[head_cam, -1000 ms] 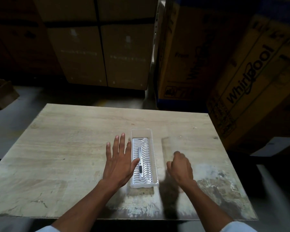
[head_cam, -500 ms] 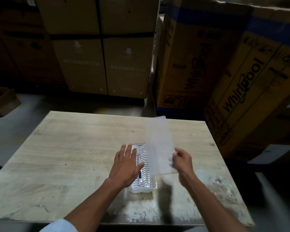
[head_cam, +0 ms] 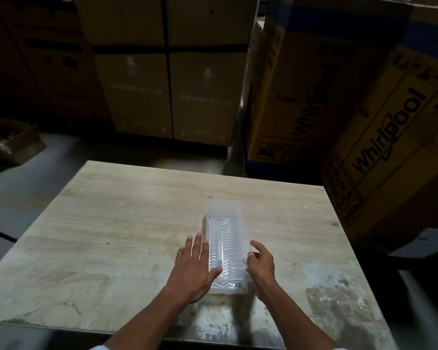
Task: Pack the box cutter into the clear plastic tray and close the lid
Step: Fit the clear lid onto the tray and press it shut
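Note:
A clear plastic tray [head_cam: 228, 288] with a ribbed white floor lies lengthwise on the wooden table [head_cam: 116, 223]. The box cutter [head_cam: 219, 261] lies inside it, seen faintly through the plastic. A translucent lid [head_cam: 225, 210] rests over the tray, shifted slightly toward the far end, so the tray's near end still shows. My right hand [head_cam: 259, 266] pinches the lid's near right edge. My left hand [head_cam: 194, 269] lies flat with fingers spread against the tray's left side, its thumb on the tray's near left edge.
Tall cardboard boxes [head_cam: 379, 137] stand close behind and to the right of the table; more boxes [head_cam: 167, 72] stand behind it. An open carton [head_cam: 8, 142] sits on the floor at the far left. The table's near edge is worn and stained.
My right hand picked the lid up from the table right of the tray, swung it over, and has lowered it onto the tray. My left hand stayed against the tray's left side.

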